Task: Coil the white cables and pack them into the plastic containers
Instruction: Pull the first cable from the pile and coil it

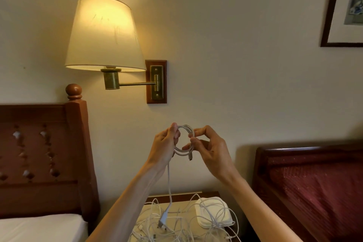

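Between both hands' fingers (pixel 193 140), coiled cable (pixel 184 141).

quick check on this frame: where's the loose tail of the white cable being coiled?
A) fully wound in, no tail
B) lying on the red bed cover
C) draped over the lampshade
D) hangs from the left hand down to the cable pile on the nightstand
D: the white cable coil is held between the left hand and right hand, and its tail drops from the left hand to the tangled white cable pile on the wooden nightstand.
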